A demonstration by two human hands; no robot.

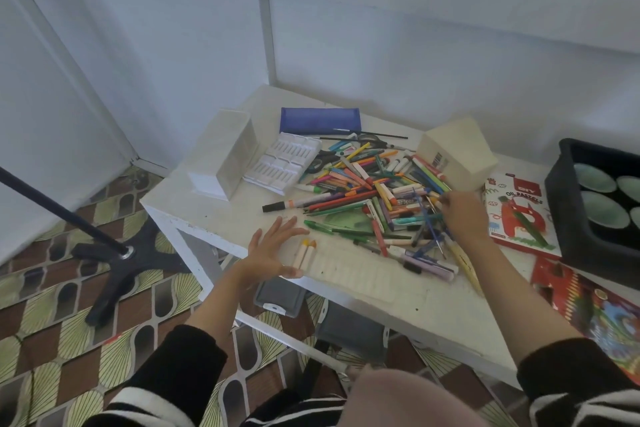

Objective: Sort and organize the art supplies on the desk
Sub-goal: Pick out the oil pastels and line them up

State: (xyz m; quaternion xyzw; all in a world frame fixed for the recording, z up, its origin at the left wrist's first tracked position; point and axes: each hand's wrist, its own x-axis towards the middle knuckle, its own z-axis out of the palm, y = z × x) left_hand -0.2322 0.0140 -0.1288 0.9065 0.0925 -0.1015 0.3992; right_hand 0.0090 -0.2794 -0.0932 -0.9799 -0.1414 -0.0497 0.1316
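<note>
A heap of coloured pencils, markers and oil pastels (pixel 374 198) covers the middle of the white desk (pixel 398 295). My left hand (pixel 273 250) lies flat on the desk near its front edge, fingers spread, beside two pale pastel sticks (pixel 305 253) set side by side. My right hand (pixel 460 215) reaches into the right side of the heap, fingertips pinching among the sticks; what they hold is hidden. A white plastic pastel tray (pixel 284 163) lies empty at the back left.
A white box (pixel 225 152) lies on its side at the left, a blue pencil case (pixel 320 120) at the back, a cream box (pixel 457 149) at the right. An oil pastels box (pixel 516 211), a black bin (pixel 571 218) and a red pencil box (pixel 588 305) lie rightward.
</note>
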